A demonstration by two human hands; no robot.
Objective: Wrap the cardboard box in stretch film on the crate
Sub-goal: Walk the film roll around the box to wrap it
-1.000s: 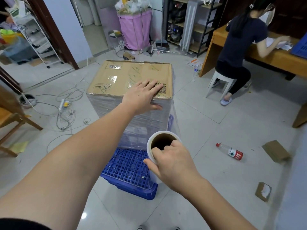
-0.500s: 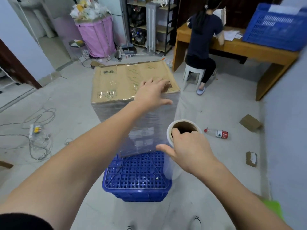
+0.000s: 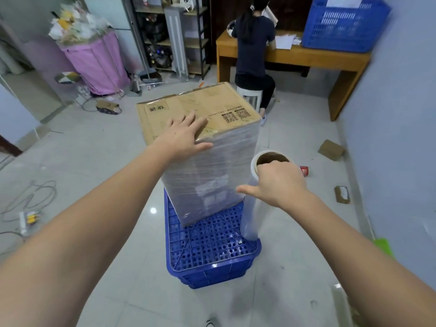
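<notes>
Your left hand [image 3: 182,135] lies flat on the cardboard box [image 3: 200,138] while your right hand [image 3: 278,182] holds the stretch film roll [image 3: 257,197].

The box stands on the blue crate [image 3: 212,251] on the tiled floor, its sides sheathed in clear film. The left grip is released, fingers spread on the top near edge; the right grip is hooked into the roll's open core, upright just beside the box.

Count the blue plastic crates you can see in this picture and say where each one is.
2. One blue crate sits on the floor under the cardboard box; the other stands on the wooden desk. None looks hidden.
</notes>
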